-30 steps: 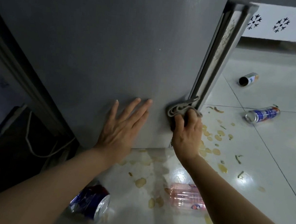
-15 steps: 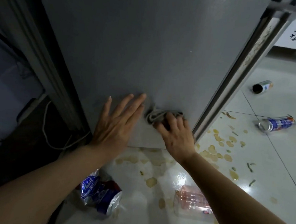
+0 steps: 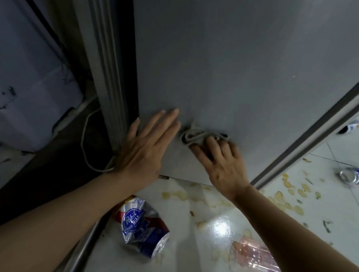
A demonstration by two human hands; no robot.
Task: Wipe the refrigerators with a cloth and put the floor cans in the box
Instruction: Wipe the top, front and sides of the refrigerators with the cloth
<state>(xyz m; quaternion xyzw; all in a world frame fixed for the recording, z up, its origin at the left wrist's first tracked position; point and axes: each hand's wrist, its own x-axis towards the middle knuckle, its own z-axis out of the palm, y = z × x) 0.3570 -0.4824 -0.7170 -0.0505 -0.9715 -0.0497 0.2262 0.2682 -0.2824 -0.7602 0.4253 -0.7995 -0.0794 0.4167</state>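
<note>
A grey refrigerator side (image 3: pixel 232 65) fills the upper view. My left hand (image 3: pixel 146 146) lies flat against its lower part, fingers straight. Beside it, my right hand (image 3: pixel 221 162) presses a bunched grey cloth (image 3: pixel 195 136) on the panel, fingers spread over the cloth. A crushed blue, white and red can (image 3: pixel 142 226) lies on the floor below my left forearm. Another blue can (image 3: pixel 356 175) lies at the right edge, and a third can (image 3: pixel 349 127) lies farther back, partly cut off by the fridge edge.
A clear pink plastic bottle (image 3: pixel 257 258) lies on the white tiled floor (image 3: pixel 211 210) under my right forearm. Yellowish food scraps (image 3: pixel 291 190) are scattered to the right. A pale cord (image 3: pixel 86 142) hangs in the dark gap left of the fridge, near a white appliance (image 3: pixel 26 72).
My right hand has slid the cloth leftward across the fridge panel, from the door edge toward my left hand. The view has swung left; my left hand stays flat on the panel.
</note>
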